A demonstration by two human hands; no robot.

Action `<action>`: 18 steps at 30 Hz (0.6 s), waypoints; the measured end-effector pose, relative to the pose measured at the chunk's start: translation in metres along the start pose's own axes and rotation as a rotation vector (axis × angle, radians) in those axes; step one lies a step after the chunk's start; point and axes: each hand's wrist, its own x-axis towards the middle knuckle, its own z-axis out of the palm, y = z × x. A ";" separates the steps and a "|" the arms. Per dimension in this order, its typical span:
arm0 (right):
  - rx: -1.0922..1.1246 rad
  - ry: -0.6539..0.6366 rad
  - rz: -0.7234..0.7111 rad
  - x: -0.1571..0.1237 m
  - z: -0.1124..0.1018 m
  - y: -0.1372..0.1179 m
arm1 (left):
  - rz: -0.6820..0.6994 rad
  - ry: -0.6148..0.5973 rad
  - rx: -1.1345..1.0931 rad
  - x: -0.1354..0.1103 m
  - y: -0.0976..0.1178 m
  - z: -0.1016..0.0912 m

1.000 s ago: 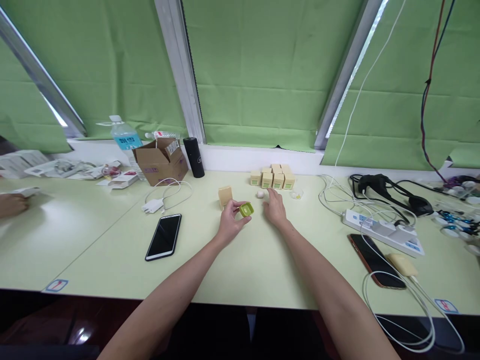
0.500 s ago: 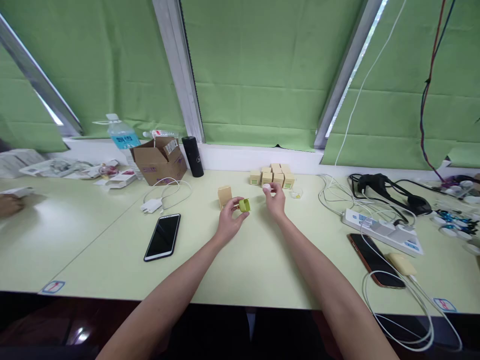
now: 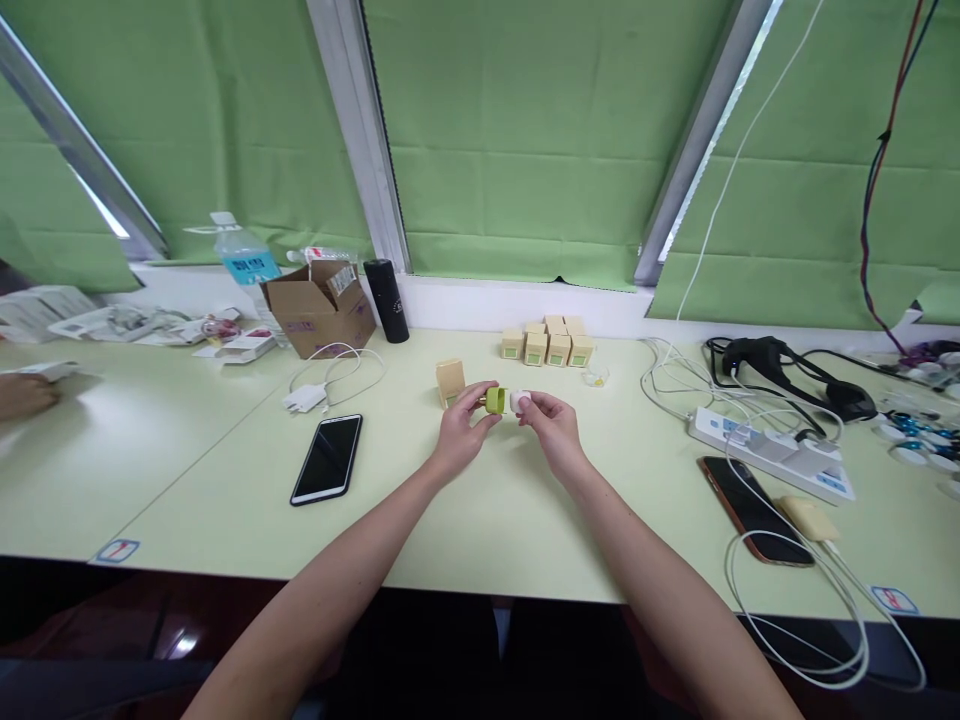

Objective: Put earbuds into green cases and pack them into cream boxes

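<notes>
Between the fingers of my left hand is a small yellow-green open case, its hollow side turned to the right. My right hand pinches a small white rounded piece close to the case's opening; whether the two touch I cannot tell. Just behind my left hand stands a small opened cardboard box, its lower part partly covered by my fingers. Farther back, several small closed cardboard boxes stand grouped, with a little clear plastic piece to their right.
A phone and a white charger lie to the left. Behind them are a brown carton and a black bottle. On the right are a power strip, another phone and looped cables. Another person's hand shows at far left.
My right hand has come from beside the grouped boxes toward my left hand, bringing the white piece up to the green case. My left hand has stayed nearly in place.
</notes>
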 end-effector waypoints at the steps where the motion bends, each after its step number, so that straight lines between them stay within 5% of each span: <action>1: -0.013 0.000 -0.008 -0.001 0.001 -0.002 | 0.014 -0.008 0.018 0.000 0.000 0.000; 18: -0.095 -0.010 -0.007 -0.008 0.006 -0.003 | 0.142 -0.048 0.216 -0.004 0.008 0.000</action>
